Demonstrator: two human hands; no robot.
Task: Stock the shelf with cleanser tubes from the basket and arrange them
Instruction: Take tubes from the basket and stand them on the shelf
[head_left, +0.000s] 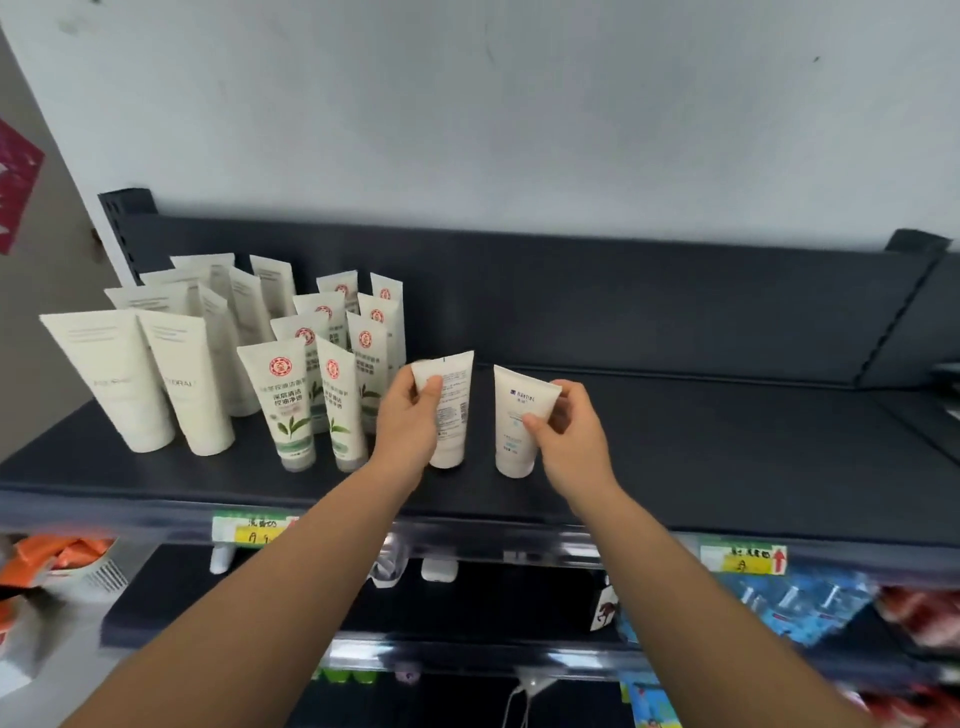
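On the dark shelf (727, 447) two white cleanser tubes stand cap-down near the front edge. My left hand (410, 415) grips the left tube (453, 415) near its crimped top; its printed back faces me. My right hand (563, 436) pinches the right tube (514, 431), whose front with a blue logo faces me. A small gap separates the two tubes. To their left stand several green-leaf tubes with red logos (285, 400) in rows. Further left stand several taller plain white tubes (117, 379). The basket is not in view.
The shelf's right half is bare, with a raised divider (904, 312) at the far right. Price tags (743, 558) hang on the front rail. Blue and red packets (810, 608) fill the lower shelf at right; orange packets (57, 556) lie at the lower left.
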